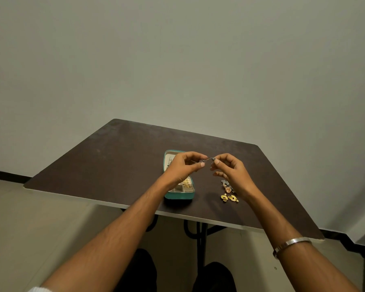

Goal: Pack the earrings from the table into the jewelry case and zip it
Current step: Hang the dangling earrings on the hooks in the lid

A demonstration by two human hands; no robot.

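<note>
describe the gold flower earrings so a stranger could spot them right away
On the dark table, look right of the open teal jewelry case, under the right hand. The gold flower earrings lie nearest the front edge, a matching pair, unlike the silvery pieces behind.

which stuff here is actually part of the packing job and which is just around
Part of the job:
- open teal jewelry case, some gold pieces already inside
- small dark earring pinched between left hand and right hand
- gold earring pair on the table
- peach-stone earrings beside them

Just around:
- silver bangle on the right wrist
</note>
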